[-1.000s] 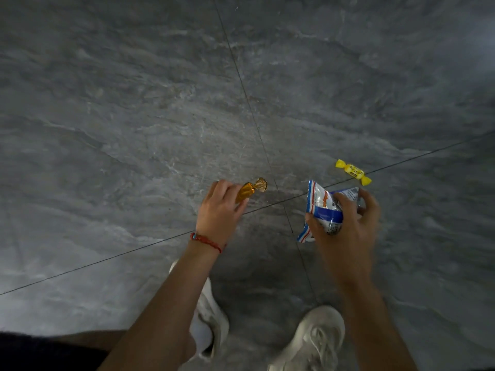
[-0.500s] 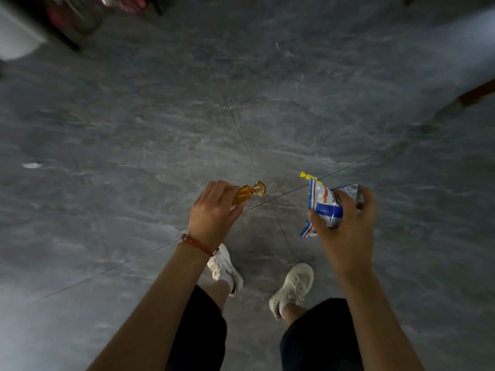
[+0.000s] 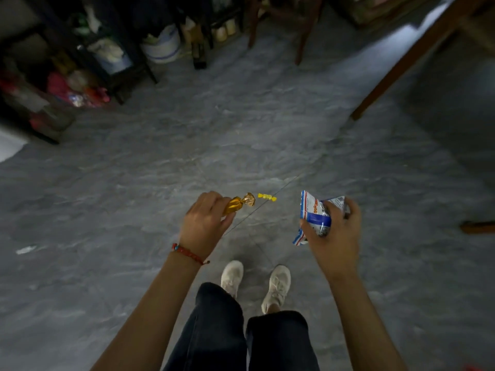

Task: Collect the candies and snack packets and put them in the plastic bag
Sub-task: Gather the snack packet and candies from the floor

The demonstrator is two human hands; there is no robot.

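Observation:
My left hand (image 3: 205, 223) grips a gold-wrapped candy (image 3: 239, 203), whose twisted end sticks out past the fingers. My right hand (image 3: 334, 231) holds a white, blue and red snack packet (image 3: 312, 212), crumpled in the fingers. A small yellow-wrapped candy (image 3: 266, 196) lies on the grey floor (image 3: 134, 183) between and just beyond the two hands. No plastic bag is in view.
I stand on grey stone tiles, white shoes (image 3: 277, 287) below the hands. Dark shelves with clutter and a white bucket (image 3: 162, 45) line the far left. Wooden chair legs (image 3: 301, 36) stand at the back, a wooden table leg (image 3: 396, 73) slants at right. A white scrap (image 3: 25, 249) lies far left.
The view has risen from a crouch to standing, so the floor dropped away and the room's far side came into view. Both hands kept their candy and packet; the yellow candy stayed on the floor.

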